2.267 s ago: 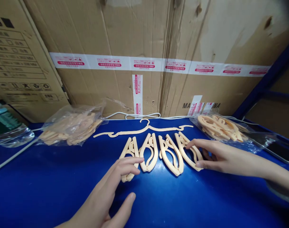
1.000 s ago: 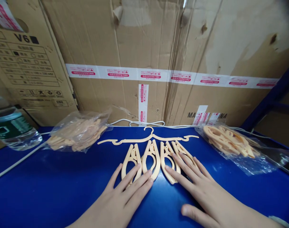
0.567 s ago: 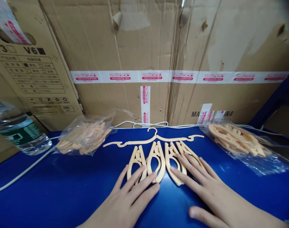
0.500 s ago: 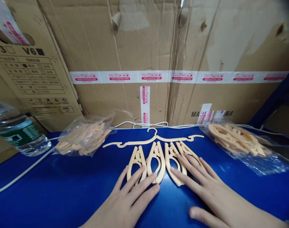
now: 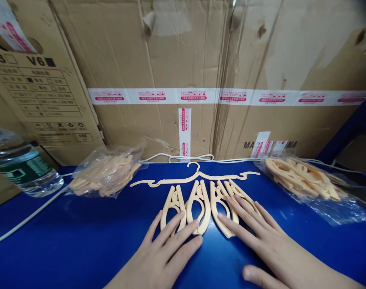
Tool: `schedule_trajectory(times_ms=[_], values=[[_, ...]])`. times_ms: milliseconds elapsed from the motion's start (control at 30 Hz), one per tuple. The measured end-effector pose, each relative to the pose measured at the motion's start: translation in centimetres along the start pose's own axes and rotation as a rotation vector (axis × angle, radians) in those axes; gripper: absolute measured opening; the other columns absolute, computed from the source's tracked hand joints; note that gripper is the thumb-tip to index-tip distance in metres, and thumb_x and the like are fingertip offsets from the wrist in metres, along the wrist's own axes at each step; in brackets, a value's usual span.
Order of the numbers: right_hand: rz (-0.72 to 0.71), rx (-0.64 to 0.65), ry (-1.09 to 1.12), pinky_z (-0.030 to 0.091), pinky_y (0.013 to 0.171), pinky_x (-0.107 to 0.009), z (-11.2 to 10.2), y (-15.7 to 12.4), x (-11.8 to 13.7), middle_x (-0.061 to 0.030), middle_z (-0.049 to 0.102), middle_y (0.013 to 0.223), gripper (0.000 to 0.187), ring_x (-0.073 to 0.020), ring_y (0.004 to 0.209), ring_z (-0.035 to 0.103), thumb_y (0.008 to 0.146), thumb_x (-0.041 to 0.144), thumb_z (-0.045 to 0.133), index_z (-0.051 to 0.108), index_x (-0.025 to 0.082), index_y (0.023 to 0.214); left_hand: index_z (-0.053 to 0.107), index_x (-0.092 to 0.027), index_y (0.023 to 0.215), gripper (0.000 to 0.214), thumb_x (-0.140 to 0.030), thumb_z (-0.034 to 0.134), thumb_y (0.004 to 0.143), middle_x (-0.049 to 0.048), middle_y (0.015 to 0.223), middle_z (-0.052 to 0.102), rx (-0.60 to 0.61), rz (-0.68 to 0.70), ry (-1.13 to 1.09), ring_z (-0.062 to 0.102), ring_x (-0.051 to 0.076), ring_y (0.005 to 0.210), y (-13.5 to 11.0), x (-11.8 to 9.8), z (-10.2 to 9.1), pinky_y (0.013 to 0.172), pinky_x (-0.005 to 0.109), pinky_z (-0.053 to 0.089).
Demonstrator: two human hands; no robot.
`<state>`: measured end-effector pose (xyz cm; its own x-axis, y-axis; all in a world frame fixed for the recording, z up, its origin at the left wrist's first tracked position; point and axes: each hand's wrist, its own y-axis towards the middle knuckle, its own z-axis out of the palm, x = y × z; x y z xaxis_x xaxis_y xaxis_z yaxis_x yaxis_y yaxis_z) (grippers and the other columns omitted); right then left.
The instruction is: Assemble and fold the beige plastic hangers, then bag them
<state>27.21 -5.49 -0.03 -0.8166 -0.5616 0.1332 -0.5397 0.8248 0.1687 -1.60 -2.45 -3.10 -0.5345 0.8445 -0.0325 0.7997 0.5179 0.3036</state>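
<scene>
Several folded cream plastic hangers lie side by side on the blue table (image 5: 104, 237). My left hand (image 5: 164, 249) rests with fingers spread over the leftmost folded hanger (image 5: 173, 200) and the lower end of the folded hanger beside it (image 5: 205, 212). With its fingers apart, my right hand (image 5: 267, 245) lies over the third folded hanger (image 5: 214, 204) and the rightmost one (image 5: 238, 190), which its fingers partly cover. Just beyond them an unfolded hanger (image 5: 176, 180) lies flat, its arms stretched out and its hook pointing away from me.
Clear plastic bags of folded hangers lie at left (image 5: 106, 172) and right (image 5: 303, 178). A water bottle (image 5: 26, 170) stands at far left. White cable (image 5: 29, 218) runs along the left and back. Large cardboard boxes (image 5: 158, 124) wall off the back.
The view has shifted very slightly. Both hands and the hangers keep their places.
</scene>
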Motion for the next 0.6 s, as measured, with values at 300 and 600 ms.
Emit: schedule_trajectory(times_ms=[300,600], values=[[-0.031,-0.018,-0.016,0.027,0.104,-0.066,0.0,-0.3,-0.1,-0.0033,0.018,0.155,0.075,-0.0393,0.139,0.019,0.087,0.054,0.053,0.016,0.036,0.15,0.043,-0.027,0.14,0.048,-0.041,0.048,0.094,0.0037,0.146,0.045,0.0,0.008,0.026,0.034,0.031,0.138,0.0,0.0,-0.1,0.113,0.058,0.019],[0.071,-0.379,0.057,0.049,0.1,-0.043,-1.4,1.1,-3.7,-0.0103,0.054,0.136,0.041,-0.0264,0.124,0.053,0.094,0.029,0.044,0.051,0.023,0.134,0.046,-0.027,0.138,0.049,-0.049,0.046,0.094,0.0072,0.144,0.048,-0.063,0.002,-0.045,0.038,0.03,0.136,-0.1,0.3,-0.1,0.113,0.055,0.021]])
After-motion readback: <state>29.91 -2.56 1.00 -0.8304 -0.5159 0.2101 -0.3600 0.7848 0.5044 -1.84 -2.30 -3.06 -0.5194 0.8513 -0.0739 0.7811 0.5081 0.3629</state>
